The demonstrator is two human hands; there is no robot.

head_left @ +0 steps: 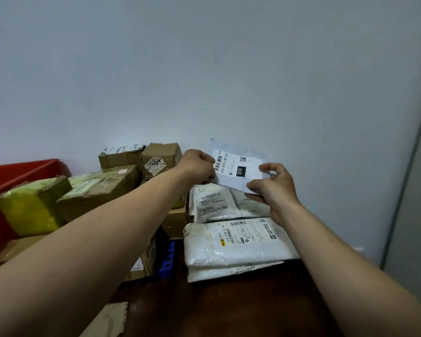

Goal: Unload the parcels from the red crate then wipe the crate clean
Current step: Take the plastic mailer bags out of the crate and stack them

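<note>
Gently, with left hand (pixel 198 166) and right hand (pixel 271 190) fingers pinching the labelled white mailer (pixel 238 167) by its edges, lower it flat onto the white parcel stack (pixel 231 242) — label up.

We see a pale wall (pixel 204 69) far off, a grey panel (pixel 413 203) at right, a dark tabletop (pixel 241 310) near us, a blue plastic piece (pixel 167 262) left of centre, and torn brown paper (pixel 107 322) near left.

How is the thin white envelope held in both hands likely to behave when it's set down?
Probably light: the left hand and right hand hold the envelope only by pinching its edges. Likely fairly stiff: it looks flat, without sagging. It may slide if laid on the glossy white bags below.
</note>
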